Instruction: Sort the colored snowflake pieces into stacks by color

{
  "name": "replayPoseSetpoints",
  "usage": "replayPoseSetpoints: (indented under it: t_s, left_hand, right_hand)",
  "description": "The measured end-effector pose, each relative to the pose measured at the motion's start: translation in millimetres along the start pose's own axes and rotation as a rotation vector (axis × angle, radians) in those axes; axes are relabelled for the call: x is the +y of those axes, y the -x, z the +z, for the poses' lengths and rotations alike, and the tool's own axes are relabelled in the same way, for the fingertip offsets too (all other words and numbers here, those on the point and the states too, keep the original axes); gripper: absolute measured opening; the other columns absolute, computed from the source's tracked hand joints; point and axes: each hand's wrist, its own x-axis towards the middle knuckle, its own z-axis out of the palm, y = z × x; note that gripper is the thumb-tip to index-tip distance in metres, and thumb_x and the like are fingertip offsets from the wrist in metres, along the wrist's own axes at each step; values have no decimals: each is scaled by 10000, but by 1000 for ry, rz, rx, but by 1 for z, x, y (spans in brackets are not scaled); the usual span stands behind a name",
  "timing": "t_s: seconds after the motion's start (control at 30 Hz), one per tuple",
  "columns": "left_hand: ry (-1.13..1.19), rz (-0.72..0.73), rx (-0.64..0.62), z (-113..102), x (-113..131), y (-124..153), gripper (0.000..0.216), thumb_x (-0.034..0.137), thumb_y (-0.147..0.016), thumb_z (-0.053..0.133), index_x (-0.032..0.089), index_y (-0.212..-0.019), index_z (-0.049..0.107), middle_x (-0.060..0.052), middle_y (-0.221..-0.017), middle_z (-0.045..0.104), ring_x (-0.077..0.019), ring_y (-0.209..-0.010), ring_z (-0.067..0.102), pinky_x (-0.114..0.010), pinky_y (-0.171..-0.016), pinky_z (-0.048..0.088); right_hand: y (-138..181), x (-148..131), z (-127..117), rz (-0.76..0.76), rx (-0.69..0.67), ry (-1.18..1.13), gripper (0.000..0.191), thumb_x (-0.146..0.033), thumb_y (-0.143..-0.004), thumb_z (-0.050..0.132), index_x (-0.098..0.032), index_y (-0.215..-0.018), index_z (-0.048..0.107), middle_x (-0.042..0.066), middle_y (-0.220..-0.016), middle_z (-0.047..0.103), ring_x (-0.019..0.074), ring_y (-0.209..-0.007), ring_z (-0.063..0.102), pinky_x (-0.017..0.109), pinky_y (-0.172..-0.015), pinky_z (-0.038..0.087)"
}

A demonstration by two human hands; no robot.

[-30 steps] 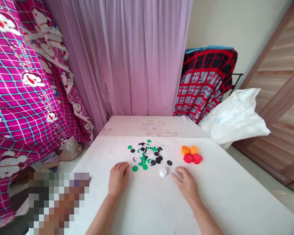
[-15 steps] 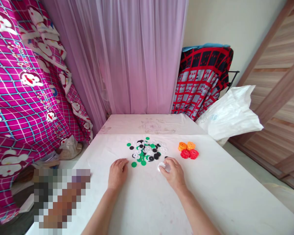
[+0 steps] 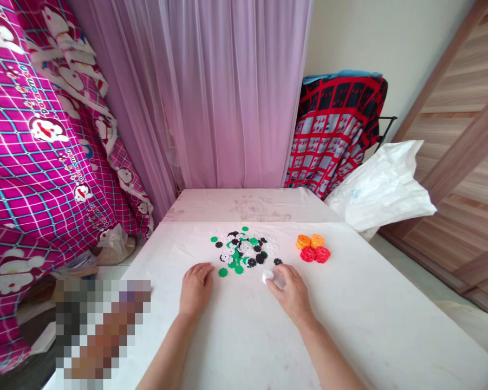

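Observation:
My right hand (image 3: 290, 290) rests on the white table (image 3: 369, 314) with its fingertips pinched around a small white disc stack (image 3: 267, 275). My left hand (image 3: 195, 287) lies flat on the table, fingers together, just left of a green disc (image 3: 223, 272). Beyond both hands lies a loose pile of green, black and white flower-shaped discs (image 3: 244, 250). To the right of the pile stand two orange stacks (image 3: 310, 241) and two red stacks (image 3: 318, 254).
A pink sheer curtain (image 3: 227, 97) hangs behind the table. A magenta cartoon blanket (image 3: 36, 151) hangs at left, a red checked cloth (image 3: 337, 130) over a rack at right. A white plastic bag (image 3: 384, 189) lies by the table's right far corner, beside wooden panels (image 3: 467, 162).
My right hand moved left to the white disc stack and closed its fingers on it. The left hand stayed in place.

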Motion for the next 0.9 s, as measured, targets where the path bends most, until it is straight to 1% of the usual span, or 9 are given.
replayPoseSetpoints:
  t_s: [0.1, 0.17, 0.27, 0.33, 0.5, 0.6, 0.67, 0.77, 0.9]
  left_hand:
    - [8, 9, -10, 0, -1, 0, 278, 198, -851, 470, 240, -950, 727, -46, -1099, 730, -236, -1036, 654, -438, -962, 499]
    - [18, 18, -17, 0, -2, -1, 286, 209, -857, 462, 242, -955, 728, -46, -1101, 730, -235, -1036, 654, -440, -965, 499]
    - [29, 24, -21, 2, -5, -2, 290, 227, -863, 456, 242, -959, 729, -46, -1098, 732, -236, -1041, 653, -441, -968, 501]
    - [29, 26, -19, 3, -6, -2, 288, 238, -863, 458, 244, -958, 730, -46, -1093, 733, -236, -1039, 655, -443, -967, 505]
    - [31, 29, -9, 4, -7, -2, 285, 237, -871, 457, 242, -954, 730, -46, -1081, 739, -237, -1037, 656, -447, -966, 505]
    - [42, 25, -20, 3, -6, -1, 291, 217, -874, 448, 237, -957, 727, -43, -1086, 739, -235, -1039, 653, -452, -969, 501]
    - [47, 21, -24, 3, -5, -1, 288, 214, -873, 451, 237, -959, 725, -42, -1089, 738, -236, -1040, 652, -455, -967, 502]
    - [49, 13, -25, 2, -4, -1, 283, 212, -871, 457, 238, -960, 725, -45, -1091, 736, -236, -1040, 652, -455, -964, 503]
    - [44, 12, -23, 1, -3, -1, 283, 214, -872, 457, 245, -957, 726, -39, -1090, 736, -235, -1045, 652, -453, -967, 503]
  right_hand:
    - [5, 4, -4, 38, 6, -26, 234, -401, -800, 588, -220, -948, 592, 62, -928, 672, 213, -839, 624, 347, -777, 497]
    - [2, 12, -5, 78, 26, -39, 245, -412, -821, 557, -216, -961, 603, 63, -920, 671, 203, -807, 620, 337, -762, 498]
    - [-13, 28, 0, 170, 69, -12, 277, -405, -834, 508, -205, -979, 634, 72, -936, 668, 196, -771, 613, 335, -741, 497]
    - [-27, 38, 7, 208, 71, 36, 298, -381, -823, 498, -199, -1003, 650, 77, -959, 662, 198, -769, 608, 341, -742, 494]
    - [-60, 52, 28, 168, 27, 183, 319, -303, -801, 533, -202, -1072, 669, 86, -1023, 651, 203, -821, 589, 327, -744, 479]
    - [-73, 55, 36, 164, -23, 314, 285, -308, -797, 570, -195, -1027, 695, 111, -1004, 655, 234, -869, 589, 325, -715, 459]
    - [-80, 58, 37, 170, -94, 352, 220, -318, -793, 588, -212, -941, 712, 104, -964, 656, 232, -832, 593, 313, -675, 439]
    - [-85, 60, 33, 166, -181, 337, 147, -319, -793, 607, -234, -854, 710, 73, -899, 649, 202, -746, 586, 289, -627, 407]
    - [-81, 59, 27, 125, -176, 346, 128, -298, -802, 618, -223, -859, 703, 61, -853, 637, 190, -753, 579, 276, -650, 410]
